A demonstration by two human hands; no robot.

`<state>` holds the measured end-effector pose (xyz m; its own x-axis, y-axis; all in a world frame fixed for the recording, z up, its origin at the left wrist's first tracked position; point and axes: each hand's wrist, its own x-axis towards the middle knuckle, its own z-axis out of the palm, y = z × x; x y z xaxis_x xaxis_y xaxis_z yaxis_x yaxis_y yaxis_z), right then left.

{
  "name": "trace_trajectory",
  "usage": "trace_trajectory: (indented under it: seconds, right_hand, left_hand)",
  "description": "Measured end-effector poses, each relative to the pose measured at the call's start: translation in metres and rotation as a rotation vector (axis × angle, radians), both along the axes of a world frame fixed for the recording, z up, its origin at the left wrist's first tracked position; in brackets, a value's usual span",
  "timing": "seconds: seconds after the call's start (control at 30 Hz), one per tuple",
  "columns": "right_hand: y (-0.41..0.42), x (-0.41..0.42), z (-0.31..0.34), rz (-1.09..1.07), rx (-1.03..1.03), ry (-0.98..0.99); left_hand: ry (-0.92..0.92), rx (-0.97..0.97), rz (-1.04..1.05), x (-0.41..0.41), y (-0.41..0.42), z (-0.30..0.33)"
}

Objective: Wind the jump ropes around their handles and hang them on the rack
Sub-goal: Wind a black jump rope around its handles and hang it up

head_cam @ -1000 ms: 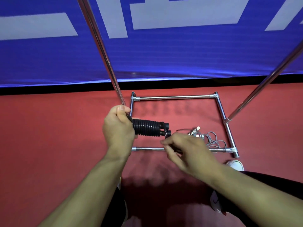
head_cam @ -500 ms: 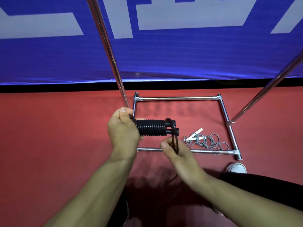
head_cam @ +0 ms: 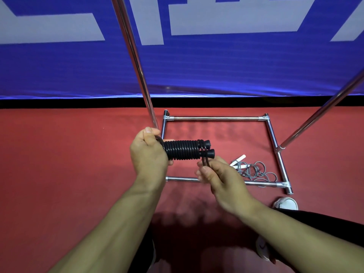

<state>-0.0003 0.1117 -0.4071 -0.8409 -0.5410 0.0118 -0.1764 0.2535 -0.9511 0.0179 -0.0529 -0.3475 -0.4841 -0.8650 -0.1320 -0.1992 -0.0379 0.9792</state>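
Above the rack base: left hand grips black wound jump rope; right hand pinches its loose loop. Grey rope lies on floor, partly hidden.

We see a red floor carrying the chrome rack base, a rectangle of 4 tubes. Inside it, near the right front corner, lies a loose grey jump rope with 2 white handles.
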Motion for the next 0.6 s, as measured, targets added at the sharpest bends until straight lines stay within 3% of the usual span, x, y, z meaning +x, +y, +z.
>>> trace_trajectory:
  seconds: [0.17,0.33,0.43,0.53,0.6]
  right_hand:
    - [0.0,0.008,0.004,0.043,-0.123,0.06]
    - [0.0,0.002,0.01,0.083,0.081,0.309]
    - [0.007,-0.013,0.009,0.154,0.181,0.442]
    - [0.02,-0.032,0.014,0.285,0.223,0.445]
    - [0.026,-0.042,0.017,0.259,0.275,0.542]
  left_hand:
    - [0.014,0.055,0.009,0.0,0.001,0.003]
    - [0.008,0.103,-0.061,0.002,0.01,0.003]
    - [-0.013,0.111,-0.224,0.004,0.009,0.002]
    - [-0.07,-0.016,-0.417,0.007,0.008,0.0]
    - [-0.118,-0.137,-0.489,0.007,0.005,-0.002]
